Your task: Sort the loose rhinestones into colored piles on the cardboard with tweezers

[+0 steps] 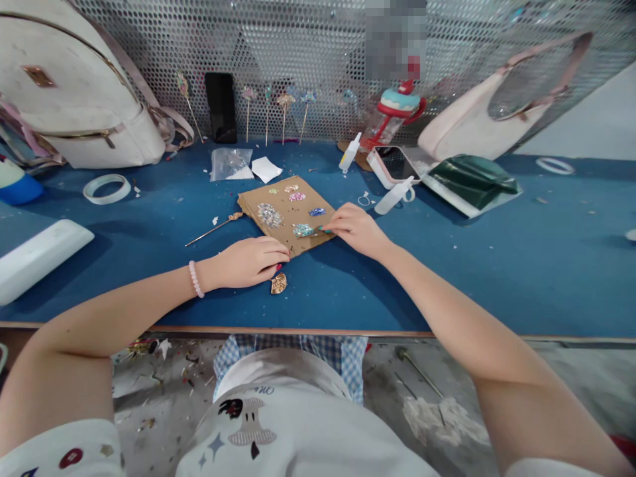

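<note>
A square piece of brown cardboard [293, 215] lies on the blue table with small heaps of coloured sequins on it. My right hand [360, 228] is over its right edge, fingers pinched at the turquoise sequins [303, 230]. Something thin seems to be between those fingertips, too small to name. My left hand [251, 262] rests at the near corner of the cardboard, fingers stretched out and touching its edge. Just below the left fingertips lies a gold fan-shaped metal piece [279, 283]. Left of the cardboard is a metal hairpin [213, 229] with an ornamental head.
Several decorated hairpins [284, 109] stand along the back beside a black phone [221, 109]. Glue bottles [395, 195], a white-cased phone [392, 165] and a green packet [472, 182] lie right. A tape roll [106, 189] and white case [42, 258] lie left.
</note>
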{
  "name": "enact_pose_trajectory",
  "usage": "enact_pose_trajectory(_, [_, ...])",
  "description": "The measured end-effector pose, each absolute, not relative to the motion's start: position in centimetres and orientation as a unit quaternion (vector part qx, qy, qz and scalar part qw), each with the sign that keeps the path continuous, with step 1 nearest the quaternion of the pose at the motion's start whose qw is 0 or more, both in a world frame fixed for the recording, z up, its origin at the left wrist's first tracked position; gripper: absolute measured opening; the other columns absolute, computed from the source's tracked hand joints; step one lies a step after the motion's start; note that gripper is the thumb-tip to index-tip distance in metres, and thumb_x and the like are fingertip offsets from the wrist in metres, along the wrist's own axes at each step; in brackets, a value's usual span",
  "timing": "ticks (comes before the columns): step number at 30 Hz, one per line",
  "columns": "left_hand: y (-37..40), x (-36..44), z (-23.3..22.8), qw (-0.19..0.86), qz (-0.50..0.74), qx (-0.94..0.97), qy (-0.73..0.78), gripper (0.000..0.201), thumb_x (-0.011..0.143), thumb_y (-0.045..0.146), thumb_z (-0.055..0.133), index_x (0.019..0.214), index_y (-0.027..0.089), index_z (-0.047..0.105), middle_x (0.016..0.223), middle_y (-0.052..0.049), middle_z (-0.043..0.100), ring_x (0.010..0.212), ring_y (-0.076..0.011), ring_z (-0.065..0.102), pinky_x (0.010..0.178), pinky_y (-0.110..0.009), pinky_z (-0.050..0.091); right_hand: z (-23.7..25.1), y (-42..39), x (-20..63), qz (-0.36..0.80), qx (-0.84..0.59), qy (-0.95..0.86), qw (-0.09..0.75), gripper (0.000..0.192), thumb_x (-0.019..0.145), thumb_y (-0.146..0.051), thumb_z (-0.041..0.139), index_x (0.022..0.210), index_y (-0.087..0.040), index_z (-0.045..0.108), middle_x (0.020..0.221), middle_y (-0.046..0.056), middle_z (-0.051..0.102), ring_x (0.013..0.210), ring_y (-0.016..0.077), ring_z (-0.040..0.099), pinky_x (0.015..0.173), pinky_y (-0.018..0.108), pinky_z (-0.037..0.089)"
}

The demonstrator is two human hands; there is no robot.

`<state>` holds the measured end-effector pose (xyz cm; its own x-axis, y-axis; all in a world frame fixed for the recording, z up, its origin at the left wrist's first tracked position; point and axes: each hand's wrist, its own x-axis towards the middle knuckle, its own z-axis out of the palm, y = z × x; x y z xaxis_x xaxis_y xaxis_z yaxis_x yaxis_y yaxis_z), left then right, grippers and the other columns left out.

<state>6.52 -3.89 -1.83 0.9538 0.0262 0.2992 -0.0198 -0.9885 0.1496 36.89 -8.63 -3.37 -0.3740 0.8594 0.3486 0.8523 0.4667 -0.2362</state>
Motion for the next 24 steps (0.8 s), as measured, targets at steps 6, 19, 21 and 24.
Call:
enact_pose_trajectory(6, [-3.8, 6.5, -1.9, 0.067, 0.15, 0.986, 0.001, 0.028, 0.098, 0.018, 0.045, 0.114, 0.011, 0.066, 0.119, -0.013, 0.068, 0.113, -0.0231, 0.062, 0.101, -0.038, 0.051, -4.0, -8.9, 38.4, -0.001, -0.502, -0.822, 0.269, 0.03, 0.097, -0.028, 0.048, 0.091, -0.026, 0.077, 0.086, 0.007, 0.07, 0.089, 0.0234, 0.059, 0.082, 0.041, 0.049])
enact_pose_trajectory(19, [-3.8, 6.5, -2.0, 0.056, 0.164, 0.985, -0.009, 0.026, 0.098, 0.017, 0.046, 0.112, 0.01, 0.067, 0.117, -0.013, 0.069, 0.111, -0.0226, 0.063, 0.098, -0.037, 0.053, -4.7, -8.3, 39.8, -0.017, -0.486, -0.832, 0.267, 0.028, 0.096, -0.031, 0.051, 0.087, -0.03, 0.078, 0.082, 0.006, 0.07, 0.083, 0.023, 0.059, 0.075, 0.042, 0.049])
enact_pose_trajectory(21, [-3.8, 6.5, -2.0, 0.053, 0.165, 0.985, -0.011, 0.027, 0.098, 0.017, 0.046, 0.112, 0.009, 0.067, 0.117, -0.013, 0.069, 0.111, -0.023, 0.063, 0.098, -0.037, 0.053, -4.6, -8.2, 39.6, -0.023, -0.488, -0.83, 0.268, 0.029, 0.096, -0.03, 0.051, 0.085, -0.029, 0.078, 0.081, 0.007, 0.069, 0.082, 0.0231, 0.058, 0.075, 0.042, 0.049])
enact_pose_trajectory(24, [-3.7, 6.5, -2.0, 0.045, 0.168, 0.985, -0.018, 0.027, 0.098, 0.017, 0.046, 0.112, 0.007, 0.067, 0.116, -0.014, 0.069, 0.11, -0.024, 0.063, 0.097, -0.038, 0.054, -4.5, -8.3, 39.6, -0.028, -0.482, -0.828, 0.284, 0.03, 0.096, -0.03, 0.05, 0.085, -0.027, 0.078, 0.08, 0.007, 0.069, 0.081, 0.023, 0.059, 0.075, 0.043, 0.049])
